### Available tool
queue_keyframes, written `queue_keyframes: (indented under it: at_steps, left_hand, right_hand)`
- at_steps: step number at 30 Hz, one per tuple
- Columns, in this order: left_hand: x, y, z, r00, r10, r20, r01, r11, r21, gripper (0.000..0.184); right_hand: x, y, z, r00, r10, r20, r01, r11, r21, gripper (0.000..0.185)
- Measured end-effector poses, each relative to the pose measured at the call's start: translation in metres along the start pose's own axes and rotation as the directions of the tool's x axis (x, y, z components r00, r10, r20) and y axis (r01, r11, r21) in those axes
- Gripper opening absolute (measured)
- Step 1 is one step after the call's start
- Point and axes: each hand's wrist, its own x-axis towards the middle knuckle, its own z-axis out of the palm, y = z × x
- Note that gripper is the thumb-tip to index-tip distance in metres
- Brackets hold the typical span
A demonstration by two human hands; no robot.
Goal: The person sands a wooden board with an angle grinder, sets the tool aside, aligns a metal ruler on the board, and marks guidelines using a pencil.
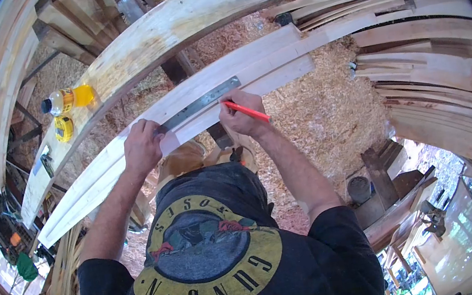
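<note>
**Red pencil set against a steel ruler on a pale plank**

A steel ruler (201, 102) lies lengthwise on a long pale plank (267, 45), which runs from the near left to the far right in front of the person. The left hand (142, 144) is at the ruler's left end, fingers bent down over the wood; whether they pinch the ruler or only press on it, I cannot tell. The right hand (241, 114) is closed around a red pencil (248, 111), its knuckles beside the ruler's right end. The pencil slants up to the near right, and its tip is too small to make out.

The step in hand looks like marking along the straightedge. The next move seems to call for steady pressure from the left hand, so that the ruler cannot slip, and an even pencil stroke close against its edge.

Beyond, on the left part of a wide board (171, 31), a bottle of yellow drink (65, 101) lies just beside a yellow tape measure (64, 129). Shavings (325, 95) cover the floor.
</note>
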Motion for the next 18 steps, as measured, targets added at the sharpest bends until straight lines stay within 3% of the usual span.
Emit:
queue_keyframes:
  at_steps: [18]
  left_hand:
    - [0.0001,0.0003,-0.0011,1.0,-0.011,0.023,0.011,1.0,0.01,0.024]
  right_hand:
    - [0.0019,-0.0013,0.0011,1.0,-0.022,0.01,0.023,0.999,-0.038,0.021]
